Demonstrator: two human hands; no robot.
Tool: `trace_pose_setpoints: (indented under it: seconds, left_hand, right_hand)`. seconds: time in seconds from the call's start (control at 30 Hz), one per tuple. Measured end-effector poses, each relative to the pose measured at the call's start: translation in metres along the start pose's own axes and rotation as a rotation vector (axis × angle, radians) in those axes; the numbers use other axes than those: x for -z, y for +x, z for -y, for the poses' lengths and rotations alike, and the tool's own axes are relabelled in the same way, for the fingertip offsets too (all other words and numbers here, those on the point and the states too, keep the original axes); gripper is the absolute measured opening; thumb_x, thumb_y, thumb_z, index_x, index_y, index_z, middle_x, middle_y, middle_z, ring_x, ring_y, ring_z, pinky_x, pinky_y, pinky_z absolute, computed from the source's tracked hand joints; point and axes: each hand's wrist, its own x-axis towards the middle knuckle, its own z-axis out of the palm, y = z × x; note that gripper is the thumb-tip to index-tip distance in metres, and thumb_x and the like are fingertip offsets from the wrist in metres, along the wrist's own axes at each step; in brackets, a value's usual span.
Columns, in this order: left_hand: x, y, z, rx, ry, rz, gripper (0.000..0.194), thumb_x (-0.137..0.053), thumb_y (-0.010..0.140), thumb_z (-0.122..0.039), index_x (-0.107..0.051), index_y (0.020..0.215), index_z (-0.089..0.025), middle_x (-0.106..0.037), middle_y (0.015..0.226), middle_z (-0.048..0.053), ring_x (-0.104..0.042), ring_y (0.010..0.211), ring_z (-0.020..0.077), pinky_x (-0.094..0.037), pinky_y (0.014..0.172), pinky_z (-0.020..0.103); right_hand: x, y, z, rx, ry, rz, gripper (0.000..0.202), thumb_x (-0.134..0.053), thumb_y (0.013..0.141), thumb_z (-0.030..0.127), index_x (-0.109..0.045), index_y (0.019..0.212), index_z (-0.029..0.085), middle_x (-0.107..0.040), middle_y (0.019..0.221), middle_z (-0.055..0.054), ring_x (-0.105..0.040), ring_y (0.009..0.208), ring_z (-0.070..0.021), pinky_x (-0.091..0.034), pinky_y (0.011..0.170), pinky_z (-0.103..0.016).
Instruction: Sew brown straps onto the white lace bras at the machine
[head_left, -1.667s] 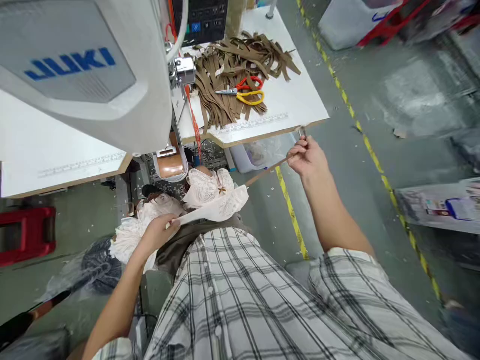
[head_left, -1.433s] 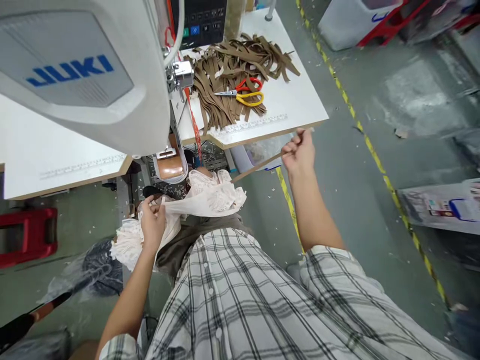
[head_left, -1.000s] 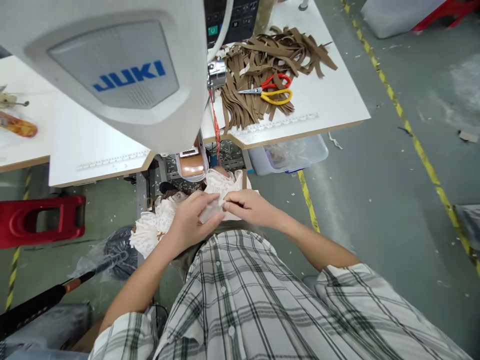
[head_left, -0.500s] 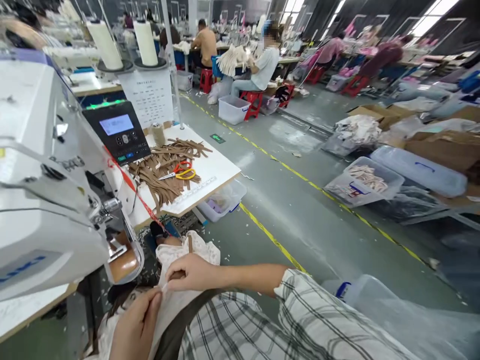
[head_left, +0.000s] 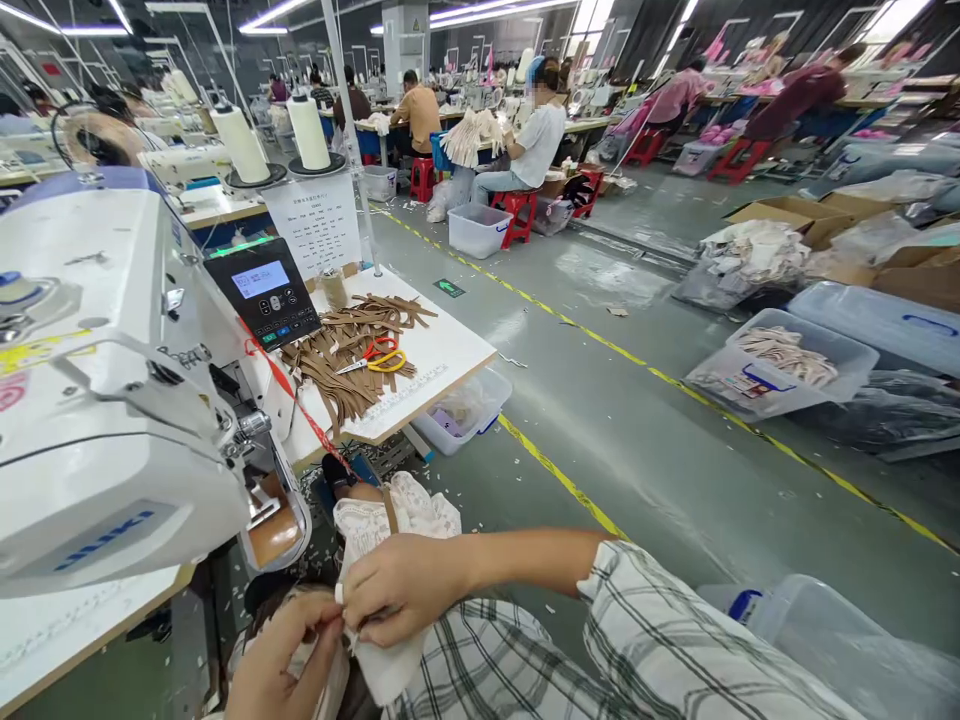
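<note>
Over my lap lies a white lace garment piece [head_left: 427,510] with a brown strap [head_left: 390,510] on it. My right hand [head_left: 412,585] is closed on the white fabric, its fingers curled around an edge. Close against it, my left hand [head_left: 289,650] pinches the same fabric between thumb and forefinger. The sewing machine [head_left: 112,430] stands just left of my hands, with its tan work plate [head_left: 274,530] near them. Fine detail between my fingertips is hidden.
Brown strips [head_left: 337,370] and orange-handled scissors [head_left: 386,355] lie on the white table [head_left: 450,350]. A control panel [head_left: 270,295] and thread cones [head_left: 309,130] stand behind. Clear bins [head_left: 480,230] are on the floor, and a seated co-worker [head_left: 536,140] is farther off.
My view has shifted, so the scene sits farther right and lower. My hands still hold the fabric; the left fingertips have moved up against the right hand, and the cloth hangs differently.
</note>
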Motion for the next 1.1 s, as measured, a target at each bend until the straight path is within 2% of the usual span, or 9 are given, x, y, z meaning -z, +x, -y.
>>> trace_pose_setpoints:
  seconds: [0.2, 0.33, 0.4, 0.53, 0.6, 0.67, 0.77, 0.93, 1.1]
  left_hand:
    - [0.004, -0.006, -0.005, -0.028, 0.083, 0.019, 0.013, -0.057, 0.09, -0.031, -0.068, 0.092, -0.025, -0.074, 0.089, 0.002, -0.07, 0.078, 0.0189, -0.055, 0.07, 0.029]
    - [-0.001, 0.0, -0.001, 0.109, 0.156, 0.236, 0.011, -0.052, 0.089, -0.021, -0.058, 0.08, -0.02, -0.064, 0.078, 0.003, -0.06, 0.072, 0.0184, -0.047, 0.066, 0.03]
    - [-0.008, 0.002, 0.009, 0.129, 0.138, 0.242, 0.01, -0.051, 0.087, -0.018, -0.055, 0.079, -0.019, -0.061, 0.077, 0.003, -0.057, 0.075, 0.0193, -0.046, 0.07, 0.032]
    - [-0.032, -0.001, 0.02, 0.255, -0.327, 0.008, 0.004, -0.053, 0.084, -0.019, -0.051, 0.081, -0.019, -0.063, 0.092, 0.006, -0.059, 0.085, 0.0179, -0.05, 0.075, 0.031]
    - [-0.045, -0.006, 0.019, 0.3, -0.632, -0.148, 0.005, -0.053, 0.088, -0.023, -0.052, 0.085, -0.019, -0.065, 0.098, 0.007, -0.062, 0.088, 0.017, -0.053, 0.079, 0.031]
    - [-0.052, -0.011, 0.016, 0.289, -0.739, -0.268, 0.01, -0.054, 0.091, -0.028, -0.056, 0.093, -0.018, -0.067, 0.101, 0.008, -0.065, 0.094, 0.0178, -0.054, 0.085, 0.033]
    - [-0.049, -0.016, 0.014, 0.219, -0.542, -0.331, 0.013, -0.057, 0.094, -0.029, -0.065, 0.098, -0.019, -0.07, 0.096, 0.007, -0.065, 0.091, 0.0168, -0.053, 0.082, 0.031]
    - [-0.037, -0.014, 0.02, 0.055, -0.147, -0.382, 0.013, -0.059, 0.093, -0.026, -0.063, 0.082, -0.019, -0.065, 0.072, 0.001, -0.059, 0.067, 0.0121, -0.047, 0.063, 0.025]
    - [-0.035, -0.013, 0.023, 0.019, -0.159, -0.382, 0.009, -0.059, 0.094, -0.023, -0.066, 0.09, -0.019, -0.071, 0.082, 0.004, -0.064, 0.076, 0.0131, -0.05, 0.069, 0.026]
  right_hand:
    - [-0.007, 0.0, 0.012, 0.048, -0.116, -0.033, 0.02, -0.046, 0.095, 0.024, -0.063, 0.087, 0.018, -0.07, 0.092, -0.007, -0.063, 0.086, -0.0147, -0.048, 0.076, -0.025]
    - [-0.023, -0.001, 0.013, -0.095, 0.025, -0.104, 0.02, -0.047, 0.092, 0.019, -0.062, 0.079, 0.017, -0.065, 0.077, -0.006, -0.06, 0.077, -0.0159, -0.046, 0.071, -0.027]
    - [-0.032, 0.0, 0.011, -0.226, 0.186, -0.152, 0.018, -0.051, 0.089, 0.016, -0.063, 0.076, 0.017, -0.064, 0.075, -0.004, -0.058, 0.073, -0.0149, -0.044, 0.067, -0.026]
    - [-0.039, 0.005, 0.014, -0.447, 0.466, -0.306, 0.011, -0.058, 0.086, 0.016, -0.067, 0.078, 0.018, -0.068, 0.079, -0.004, -0.061, 0.072, -0.0135, -0.046, 0.065, -0.024]
    - [-0.036, 0.009, 0.019, -0.471, 0.514, -0.363, 0.009, -0.061, 0.085, 0.017, -0.069, 0.082, 0.018, -0.071, 0.083, -0.004, -0.063, 0.076, -0.0145, -0.048, 0.069, -0.025]
    - [-0.031, 0.012, 0.023, -0.461, 0.506, -0.374, 0.009, -0.061, 0.085, 0.017, -0.07, 0.082, 0.019, -0.071, 0.084, -0.004, -0.064, 0.077, -0.0146, -0.049, 0.07, -0.025]
    - [-0.024, 0.015, 0.025, -0.446, 0.452, -0.354, 0.012, -0.06, 0.087, 0.018, -0.069, 0.081, 0.02, -0.071, 0.082, -0.003, -0.062, 0.072, -0.0129, -0.048, 0.066, -0.024]
    - [-0.023, 0.017, 0.025, -0.478, 0.391, -0.317, 0.012, -0.06, 0.088, 0.021, -0.072, 0.087, 0.021, -0.071, 0.08, -0.003, -0.06, 0.067, -0.0121, -0.046, 0.064, -0.024]
    - [-0.025, 0.021, 0.023, -0.555, 0.444, -0.373, 0.012, -0.061, 0.087, 0.022, -0.072, 0.087, 0.02, -0.072, 0.084, -0.002, -0.06, 0.068, -0.0118, -0.045, 0.063, -0.023]
